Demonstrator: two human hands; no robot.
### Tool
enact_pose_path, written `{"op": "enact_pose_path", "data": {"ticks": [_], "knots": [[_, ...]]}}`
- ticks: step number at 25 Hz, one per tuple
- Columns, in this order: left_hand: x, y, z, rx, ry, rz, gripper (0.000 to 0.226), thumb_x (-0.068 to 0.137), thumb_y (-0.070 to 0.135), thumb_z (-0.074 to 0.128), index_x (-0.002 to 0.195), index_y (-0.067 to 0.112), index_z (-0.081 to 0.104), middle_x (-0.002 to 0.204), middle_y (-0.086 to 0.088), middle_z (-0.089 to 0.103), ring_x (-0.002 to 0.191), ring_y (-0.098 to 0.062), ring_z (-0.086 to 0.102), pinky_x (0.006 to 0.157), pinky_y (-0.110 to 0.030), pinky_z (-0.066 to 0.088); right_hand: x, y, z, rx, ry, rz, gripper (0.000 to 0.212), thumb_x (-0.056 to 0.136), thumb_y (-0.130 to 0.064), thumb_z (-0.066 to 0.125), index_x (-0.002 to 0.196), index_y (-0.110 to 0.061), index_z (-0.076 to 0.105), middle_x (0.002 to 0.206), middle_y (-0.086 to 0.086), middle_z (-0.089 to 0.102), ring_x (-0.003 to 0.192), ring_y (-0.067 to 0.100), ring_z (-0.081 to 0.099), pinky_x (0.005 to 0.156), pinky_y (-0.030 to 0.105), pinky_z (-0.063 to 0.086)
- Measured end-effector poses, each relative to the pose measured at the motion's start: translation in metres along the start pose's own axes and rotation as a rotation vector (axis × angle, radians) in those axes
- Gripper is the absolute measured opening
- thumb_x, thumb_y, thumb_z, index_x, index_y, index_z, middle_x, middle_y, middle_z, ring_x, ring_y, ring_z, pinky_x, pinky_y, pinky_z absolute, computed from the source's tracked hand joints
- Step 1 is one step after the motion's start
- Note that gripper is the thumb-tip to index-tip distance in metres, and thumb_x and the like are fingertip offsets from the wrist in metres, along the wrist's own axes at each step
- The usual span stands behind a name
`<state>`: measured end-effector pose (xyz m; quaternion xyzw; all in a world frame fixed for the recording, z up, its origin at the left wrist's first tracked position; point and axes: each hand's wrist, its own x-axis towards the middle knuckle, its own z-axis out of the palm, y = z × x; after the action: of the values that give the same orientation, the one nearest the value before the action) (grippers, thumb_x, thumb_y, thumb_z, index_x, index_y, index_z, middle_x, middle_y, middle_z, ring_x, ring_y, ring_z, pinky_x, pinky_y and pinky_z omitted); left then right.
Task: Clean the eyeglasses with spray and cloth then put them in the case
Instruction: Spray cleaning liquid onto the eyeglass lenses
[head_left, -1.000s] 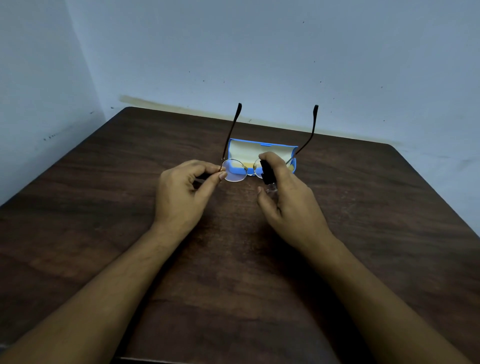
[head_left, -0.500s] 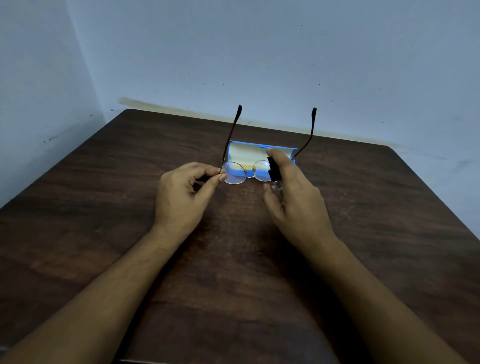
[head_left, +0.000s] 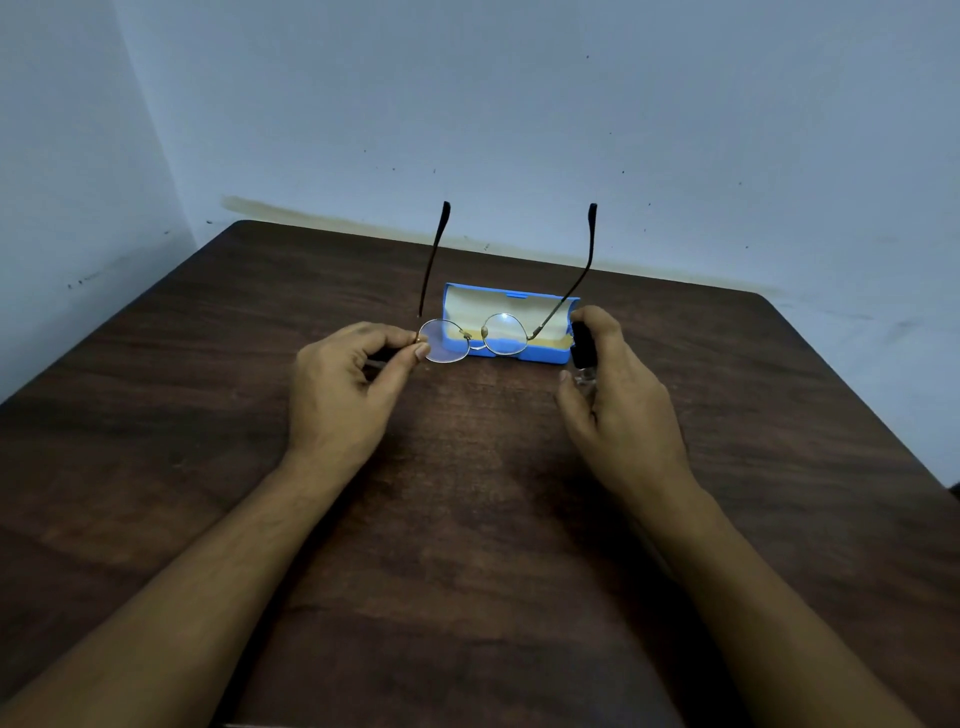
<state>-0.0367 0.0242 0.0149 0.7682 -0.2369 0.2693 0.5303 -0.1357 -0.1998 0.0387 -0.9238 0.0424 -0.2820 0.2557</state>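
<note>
Thin-rimmed round eyeglasses (head_left: 470, 338) are held above the table with both dark temples unfolded and pointing up and away. My left hand (head_left: 348, 384) pinches their left lens rim between thumb and forefinger. My right hand (head_left: 618, 400) grips a small clear spray bottle (head_left: 583, 356) with a black top, just right of the glasses and apart from them, forefinger over the top. Behind the lenses an open blue case (head_left: 506, 325) with a pale yellow lining lies on the table. No cloth is visible.
The dark wooden table (head_left: 467, 519) stands in a corner of pale blue walls, its far edge close behind the case. My forearms reach in from the near edge on both sides.
My right hand with the spray bottle has moved right, away from the right lens, which now shows fully. My left hand keeps its pinch on the glasses.
</note>
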Motion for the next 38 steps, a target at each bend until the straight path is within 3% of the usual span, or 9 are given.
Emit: {"op": "enact_pose_path", "data": {"ticks": [5, 8, 10, 15, 18, 22, 30, 34, 38], "knots": [[0.001, -0.001, 0.003, -0.112, -0.001, -0.134, 0.007, 0.089, 0.016, 0.078, 0.094, 0.012, 0.08, 0.087, 0.004, 0.078, 0.082, -0.004, 0.073, 0.073, -0.017, 0.056, 0.0, 0.002, 0.0, 0.07, 0.07, -0.011, 0.056, 0.094, -0.018, 0.058, 0.144, -0.032, 0.038, 0.113, -0.008, 0.064, 0.077, 0.004, 0.06, 0.072, 0.033, 0.05], [0.001, 0.008, 0.005, -0.548, -0.061, -0.563, 0.005, 0.093, 0.013, 0.072, 0.093, 0.011, 0.077, 0.078, 0.0, 0.078, 0.072, -0.009, 0.073, 0.063, -0.02, 0.059, -0.001, 0.002, 0.001, 0.18, 0.109, -0.029, 0.057, 0.095, -0.016, 0.062, 0.145, -0.031, 0.039, 0.109, -0.011, 0.064, 0.07, 0.005, 0.06, 0.063, 0.023, 0.043], [0.001, 0.017, 0.005, -0.788, -0.114, -0.816, 0.008, 0.094, 0.013, 0.067, 0.094, 0.012, 0.074, 0.076, 0.0, 0.077, 0.068, -0.007, 0.073, 0.059, -0.018, 0.059, -0.002, -0.003, 0.001, 0.253, 0.14, -0.063, 0.057, 0.095, -0.015, 0.063, 0.144, -0.031, 0.04, 0.103, -0.008, 0.064, 0.061, 0.015, 0.056, 0.058, 0.028, 0.045], [-0.001, 0.044, 0.002, -1.078, -0.163, -1.153, 0.009, 0.085, 0.02, 0.07, 0.087, 0.014, 0.075, 0.072, 0.003, 0.075, 0.062, -0.005, 0.073, 0.053, -0.018, 0.059, 0.003, -0.02, 0.003, 0.326, 0.161, -0.11, 0.058, 0.095, -0.013, 0.063, 0.145, -0.029, 0.04, 0.095, -0.006, 0.061, 0.055, 0.019, 0.051, 0.053, 0.023, 0.042], [-0.017, 0.058, -0.008, -1.155, -0.152, -1.29, 0.009, 0.076, 0.019, 0.073, 0.08, 0.013, 0.078, 0.072, 0.002, 0.075, 0.06, -0.007, 0.073, 0.051, -0.019, 0.059, 0.0, -0.027, 0.003, 0.358, 0.151, -0.14, 0.058, 0.095, -0.014, 0.064, 0.144, -0.03, 0.039, 0.103, -0.005, 0.064, 0.062, 0.023, 0.06, 0.059, 0.033, 0.05], [-0.037, 0.063, -0.023, -1.216, -0.063, -1.386, 0.011, 0.076, 0.017, 0.072, 0.084, 0.012, 0.077, 0.073, 0.001, 0.074, 0.06, -0.008, 0.074, 0.051, -0.02, 0.06, -0.003, -0.036, 0.01, 0.377, 0.108, -0.158, 0.057, 0.095, -0.013, 0.064, 0.142, -0.032, 0.039, 0.096, -0.003, 0.065, 0.057, 0.025, 0.057, 0.058, 0.042, 0.05], [-0.037, 0.069, -0.026, -1.244, 0.002, -1.387, 0.015, 0.075, 0.017, 0.073, 0.089, 0.011, 0.076, 0.073, 0.002, 0.074, 0.061, -0.007, 0.074, 0.053, -0.02, 0.06, 0.002, -0.041, 0.021, 0.319, 0.082, -0.127, 0.053, 0.094, -0.013, 0.062, 0.139, -0.031, 0.04, 0.091, -0.012, 0.061, 0.065, 0.013, 0.056, 0.06, 0.03, 0.045], [-0.037, 0.069, -0.025, -1.246, 0.005, -1.387, 0.012, 0.076, 0.016, 0.073, 0.086, 0.012, 0.077, 0.075, 0.001, 0.075, 0.062, -0.008, 0.074, 0.054, -0.02, 0.061, 0.0, -0.04, 0.02, 0.352, 0.097, -0.134, 0.056, 0.095, -0.014, 0.064, 0.144, -0.029, 0.04, 0.091, -0.007, 0.064, 0.067, 0.018, 0.061, 0.063, 0.036, 0.051], [-0.036, 0.069, -0.026, -1.258, 0.016, -1.392, 0.012, 0.074, 0.016, 0.074, 0.085, 0.011, 0.077, 0.075, 0.001, 0.075, 0.062, -0.008, 0.074, 0.054, -0.021, 0.06, -0.007, -0.039, 0.018, 0.334, 0.072, -0.145, 0.057, 0.094, -0.014, 0.066, 0.144, -0.027, 0.043, 0.091, -0.02, 0.059, 0.064, 0.016, 0.058, 0.06, 0.027, 0.047]]}}
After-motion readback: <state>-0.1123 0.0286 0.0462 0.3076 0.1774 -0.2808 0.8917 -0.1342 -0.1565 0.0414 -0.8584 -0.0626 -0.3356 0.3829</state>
